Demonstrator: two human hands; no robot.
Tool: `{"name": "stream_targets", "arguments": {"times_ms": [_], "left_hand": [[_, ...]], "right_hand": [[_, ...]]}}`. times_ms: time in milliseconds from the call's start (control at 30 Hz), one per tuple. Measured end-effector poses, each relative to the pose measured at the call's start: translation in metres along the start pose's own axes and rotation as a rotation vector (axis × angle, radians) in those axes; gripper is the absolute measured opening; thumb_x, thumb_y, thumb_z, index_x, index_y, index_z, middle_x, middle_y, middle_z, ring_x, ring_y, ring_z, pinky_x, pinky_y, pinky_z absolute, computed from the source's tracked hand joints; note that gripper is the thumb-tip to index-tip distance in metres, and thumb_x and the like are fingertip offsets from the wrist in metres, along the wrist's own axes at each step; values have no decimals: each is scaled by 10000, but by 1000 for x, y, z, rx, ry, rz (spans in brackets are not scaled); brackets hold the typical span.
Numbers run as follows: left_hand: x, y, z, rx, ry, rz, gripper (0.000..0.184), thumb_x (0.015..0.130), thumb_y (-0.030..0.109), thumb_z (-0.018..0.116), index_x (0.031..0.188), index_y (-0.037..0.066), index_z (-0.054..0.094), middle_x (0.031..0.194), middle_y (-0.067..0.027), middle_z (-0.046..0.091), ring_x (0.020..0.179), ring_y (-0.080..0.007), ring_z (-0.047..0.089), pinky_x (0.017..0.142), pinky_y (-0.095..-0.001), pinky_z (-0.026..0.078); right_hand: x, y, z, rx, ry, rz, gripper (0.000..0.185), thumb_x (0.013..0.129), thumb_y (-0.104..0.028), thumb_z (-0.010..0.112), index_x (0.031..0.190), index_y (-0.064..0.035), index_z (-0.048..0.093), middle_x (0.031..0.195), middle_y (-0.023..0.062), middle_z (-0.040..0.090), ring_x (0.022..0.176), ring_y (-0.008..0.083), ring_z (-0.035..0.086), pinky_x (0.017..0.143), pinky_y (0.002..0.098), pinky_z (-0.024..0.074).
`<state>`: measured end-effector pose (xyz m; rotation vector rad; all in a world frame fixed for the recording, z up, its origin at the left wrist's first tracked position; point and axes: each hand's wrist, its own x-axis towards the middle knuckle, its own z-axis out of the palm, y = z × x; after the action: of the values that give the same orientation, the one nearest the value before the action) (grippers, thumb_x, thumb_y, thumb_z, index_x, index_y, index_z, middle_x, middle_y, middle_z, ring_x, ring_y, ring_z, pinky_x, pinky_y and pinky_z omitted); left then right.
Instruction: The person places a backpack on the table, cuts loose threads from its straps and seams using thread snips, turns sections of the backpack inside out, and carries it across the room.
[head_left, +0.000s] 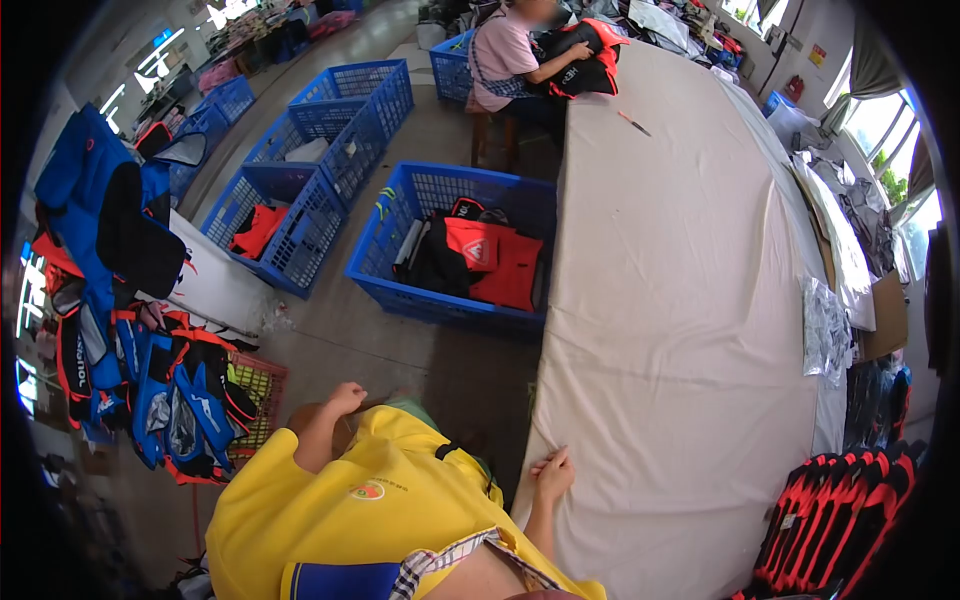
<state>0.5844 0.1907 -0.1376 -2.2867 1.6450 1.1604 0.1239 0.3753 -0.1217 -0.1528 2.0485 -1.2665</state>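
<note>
My left hand (347, 398) hangs in the air beside my yellow shirt (340, 500), its fingers curled in, with nothing showing in it. On the near left edge of the long table my right hand (553, 471) rests against the beige cloth (670, 300), fingers bent and closed. No object sticks out of that hand either. Just ahead of me on the floor stands a blue plastic crate (450, 300) holding red and black fabric bags (490, 255).
Across the table's far end a person (505, 60) handles a black and red bag (585, 65). A small pen-like tool (634, 124) lies on the cloth. More blue crates (330, 150) stand left. Blue bags (180, 400) pile at left; black-red pieces (835, 520) stack at right.
</note>
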Motion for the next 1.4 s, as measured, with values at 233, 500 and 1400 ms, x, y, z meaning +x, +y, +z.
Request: {"name": "stream_targets", "arguments": {"times_ms": [233,500,1400], "left_hand": [[-33,-20,-5,-24,49,-75,382,947,346,651,1194,59,700,1184,-169,707,1124,-334,656,971,-407,512],[-49,-76,18,-54,63,-125,334,961,349,624,1063,47,723,1020,-138,730,948,-316,677,825,-402,532],[23,-40,10,-127,-46,-160,355,975,358,616,1111,44,712,1026,-165,732,942,-342,689,838,-443,533]], "right_hand": [[-2,-6,-1,-4,-7,43,526,1072,-434,457,756,-25,555,543,79,592,363,147,525,345,289,423],[19,12,-13,62,-142,52,497,1071,-416,461,709,-77,489,475,90,525,361,167,524,333,301,417],[20,8,-25,11,1,142,520,1046,-501,484,774,-58,482,518,113,572,348,173,501,318,294,386]]}}
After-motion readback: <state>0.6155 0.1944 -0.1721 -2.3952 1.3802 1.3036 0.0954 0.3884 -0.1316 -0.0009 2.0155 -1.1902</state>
